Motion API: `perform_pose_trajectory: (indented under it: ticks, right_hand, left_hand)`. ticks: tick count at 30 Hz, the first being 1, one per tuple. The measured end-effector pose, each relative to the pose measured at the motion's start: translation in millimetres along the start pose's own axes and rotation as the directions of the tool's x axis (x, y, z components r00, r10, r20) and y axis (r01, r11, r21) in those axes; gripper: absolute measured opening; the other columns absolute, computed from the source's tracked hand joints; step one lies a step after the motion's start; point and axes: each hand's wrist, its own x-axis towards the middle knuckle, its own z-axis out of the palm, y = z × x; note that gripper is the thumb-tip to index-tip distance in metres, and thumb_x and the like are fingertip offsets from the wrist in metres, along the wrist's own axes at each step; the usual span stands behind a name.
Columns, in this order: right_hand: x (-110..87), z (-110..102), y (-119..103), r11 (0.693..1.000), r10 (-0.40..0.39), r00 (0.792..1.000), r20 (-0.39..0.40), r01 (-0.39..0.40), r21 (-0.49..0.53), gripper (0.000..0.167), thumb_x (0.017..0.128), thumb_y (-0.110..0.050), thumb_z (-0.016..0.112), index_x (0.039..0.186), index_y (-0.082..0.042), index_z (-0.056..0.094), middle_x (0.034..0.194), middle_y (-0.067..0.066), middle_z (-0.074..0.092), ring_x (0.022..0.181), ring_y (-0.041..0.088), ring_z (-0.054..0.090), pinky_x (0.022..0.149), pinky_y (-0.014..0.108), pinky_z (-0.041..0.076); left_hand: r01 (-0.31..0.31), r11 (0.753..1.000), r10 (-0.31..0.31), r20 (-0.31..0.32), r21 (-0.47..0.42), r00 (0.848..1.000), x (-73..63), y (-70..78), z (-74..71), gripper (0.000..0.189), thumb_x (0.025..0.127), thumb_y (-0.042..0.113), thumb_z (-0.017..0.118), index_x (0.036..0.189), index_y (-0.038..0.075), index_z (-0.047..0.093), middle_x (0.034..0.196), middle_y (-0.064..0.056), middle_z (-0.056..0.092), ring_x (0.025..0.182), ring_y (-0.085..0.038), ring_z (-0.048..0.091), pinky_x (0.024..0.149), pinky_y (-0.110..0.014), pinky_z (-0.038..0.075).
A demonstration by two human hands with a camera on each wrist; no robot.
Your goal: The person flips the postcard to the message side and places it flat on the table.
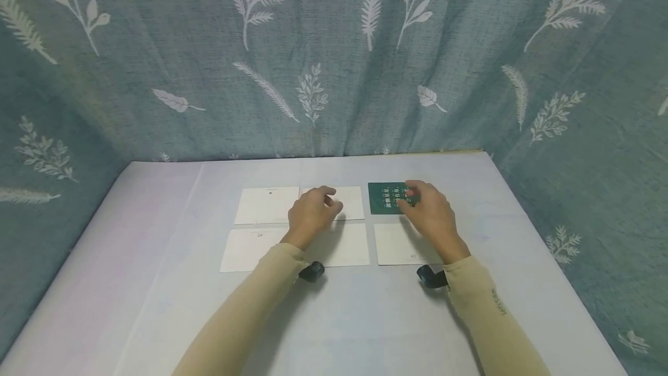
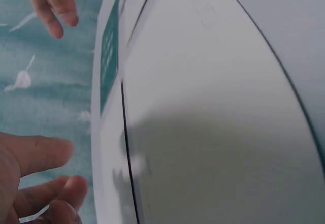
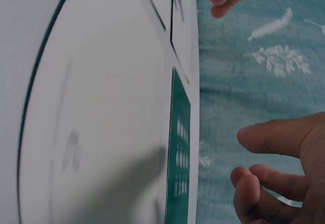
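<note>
My left hand [image 1: 315, 213] hovers over the white cards in the middle, with its fingers loosely bent and nothing between them. It partly covers the back middle card [image 1: 349, 202] and the front middle card [image 1: 347, 245]. Over on the right, my right hand [image 1: 432, 213] hangs above a dark green card [image 1: 385, 199] printed with white characters, hiding its right part. In the right wrist view a gap shows between the thumb [image 3: 271, 136] and the other fingers. A white card [image 1: 399, 245] lies in front of the green one, partly under the right hand.
Two more white cards, one at the back left [image 1: 265, 205] and one at the front left [image 1: 247, 251], complete two rows on the pale tabletop [image 1: 156, 306]. A teal leaf-patterned curtain [image 1: 334, 74] hangs behind the table and along both sides.
</note>
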Motion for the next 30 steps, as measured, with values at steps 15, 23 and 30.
perform_pose_trajectory:
  ticks: [15, 23, 30]
  right_hand:
    - [-1.6, -26, 37, 0.995, 0.100, 0.994, 0.049, -0.101, 0.017, 0.059, 0.095, -0.030, 0.065, 0.148, -0.007, 0.049, 0.126, 0.014, 0.063, 0.102, 0.032, 0.060, 0.083, 0.049, 0.047]
    - [2.6, -25, 46, 0.989, 0.145, 0.987, 0.070, -0.145, 0.000, 0.063, 0.094, -0.029, 0.067, 0.149, -0.005, 0.047, 0.127, 0.018, 0.061, 0.116, 0.038, 0.056, 0.094, 0.055, 0.045]
    - [7.6, -25, 54, 0.988, 0.157, 0.982, 0.104, -0.157, -0.008, 0.065, 0.096, -0.028, 0.065, 0.151, -0.003, 0.043, 0.132, 0.020, 0.059, 0.119, 0.039, 0.054, 0.098, 0.057, 0.044]
  left_hand:
    - [-0.040, 0.999, 0.042, 0.073, -0.036, 0.996, 15.7, 41.8, 28.8, 0.040, 0.092, 0.032, 0.071, 0.128, 0.016, 0.070, 0.104, 0.002, 0.071, 0.085, -0.017, 0.064, 0.069, -0.035, 0.050]
    - [-0.046, 0.999, 0.046, 0.137, -0.002, 0.990, 24.7, 55.6, 33.7, 0.043, 0.093, 0.032, 0.070, 0.131, 0.014, 0.068, 0.109, 0.002, 0.073, 0.089, -0.016, 0.066, 0.069, -0.034, 0.052]
    - [-0.050, 0.998, 0.044, 0.179, 0.031, 0.983, 31.2, 62.8, 38.3, 0.048, 0.093, 0.035, 0.071, 0.134, 0.013, 0.065, 0.111, 0.000, 0.073, 0.094, -0.017, 0.066, 0.075, -0.037, 0.053]
